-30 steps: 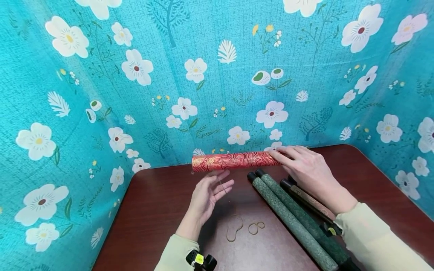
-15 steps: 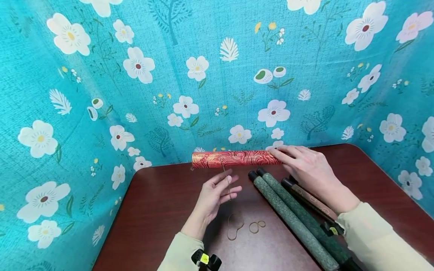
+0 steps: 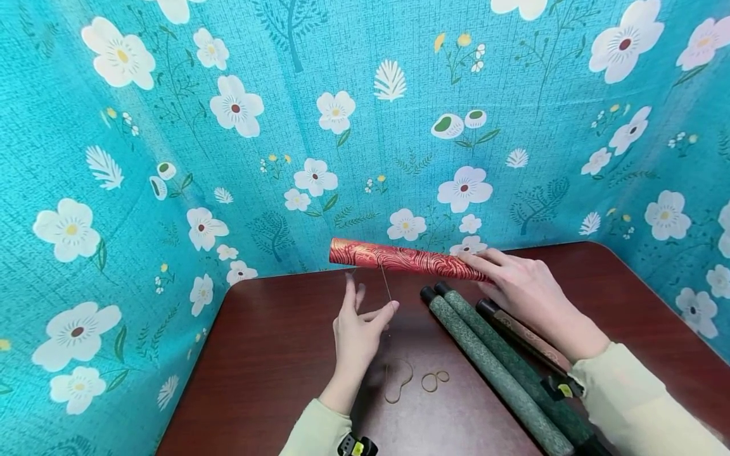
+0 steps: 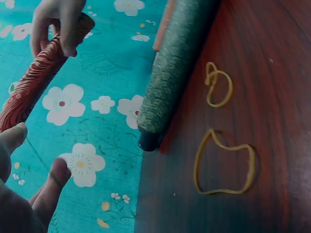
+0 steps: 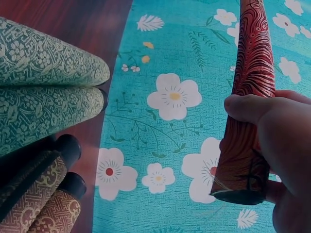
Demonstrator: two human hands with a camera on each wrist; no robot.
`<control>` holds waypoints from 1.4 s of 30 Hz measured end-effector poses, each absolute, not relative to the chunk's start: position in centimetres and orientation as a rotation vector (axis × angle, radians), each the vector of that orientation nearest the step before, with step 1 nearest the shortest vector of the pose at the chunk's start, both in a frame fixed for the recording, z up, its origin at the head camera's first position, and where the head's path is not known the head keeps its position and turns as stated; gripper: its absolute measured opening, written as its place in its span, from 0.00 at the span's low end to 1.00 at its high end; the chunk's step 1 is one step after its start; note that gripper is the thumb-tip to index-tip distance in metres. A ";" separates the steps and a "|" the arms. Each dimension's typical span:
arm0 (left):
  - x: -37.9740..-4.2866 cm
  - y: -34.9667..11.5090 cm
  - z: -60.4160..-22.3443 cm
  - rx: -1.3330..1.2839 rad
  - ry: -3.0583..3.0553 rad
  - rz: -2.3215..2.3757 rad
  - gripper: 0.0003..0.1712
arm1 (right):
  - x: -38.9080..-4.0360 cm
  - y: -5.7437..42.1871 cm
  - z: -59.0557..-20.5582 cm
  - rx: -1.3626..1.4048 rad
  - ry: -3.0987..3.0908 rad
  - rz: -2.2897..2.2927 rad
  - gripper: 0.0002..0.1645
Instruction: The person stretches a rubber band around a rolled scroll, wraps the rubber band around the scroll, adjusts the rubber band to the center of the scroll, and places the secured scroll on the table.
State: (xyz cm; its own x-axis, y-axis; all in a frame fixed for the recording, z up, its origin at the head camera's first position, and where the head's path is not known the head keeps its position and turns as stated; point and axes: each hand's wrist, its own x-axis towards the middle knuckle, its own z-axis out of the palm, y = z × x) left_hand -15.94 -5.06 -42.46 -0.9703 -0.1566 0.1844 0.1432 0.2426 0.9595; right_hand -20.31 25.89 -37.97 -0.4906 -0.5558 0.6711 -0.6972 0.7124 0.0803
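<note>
A red roll [image 3: 407, 258] with a wavy gold pattern is raised above the table's far edge, its left end tipped up. My right hand [image 3: 521, 285] grips its right end, thumb and fingers around it in the right wrist view. A thin rubber band [image 3: 386, 283] loops from the roll near its left end. My left hand [image 3: 358, 335] stands below that end with thumb and forefinger spread, the band stretched over them; the forefinger tip is close to the roll. Two more rubber bands, a loose loop [image 4: 224, 190] and a twisted one [image 4: 228, 90], lie on the table.
Light green [image 3: 490, 361] and dark green [image 3: 513, 354] rolls with black ends lie slantwise at the right of the brown table [image 3: 239, 367]. Brown patterned rolls [image 5: 56, 213] lie beside them, under my right forearm. A blue flowered cloth [image 3: 274, 126] hangs behind.
My left hand has turned, its thumb and forefinger spreading the rubber band down from the roll. The roll's left end has risen and its right end dipped slightly.
</note>
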 end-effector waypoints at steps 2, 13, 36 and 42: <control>-15.8 -5.0 -42.6 -0.015 -2.268 -1.690 0.65 | -20.4 25.9 -38.1 0.948 -2.230 0.270 0.48; -15.8 -6.9 -42.4 -0.276 -2.240 -0.703 0.59 | -20.4 25.8 -38.6 0.938 -2.266 0.321 0.44; -18.1 -11.8 -38.0 -0.586 -1.796 0.112 0.23 | -18.8 24.8 -38.3 0.975 -2.542 0.484 0.34; -18.6 -12.6 -37.5 -0.655 -1.716 0.098 0.20 | -18.6 24.7 -38.6 1.024 -2.508 0.454 0.32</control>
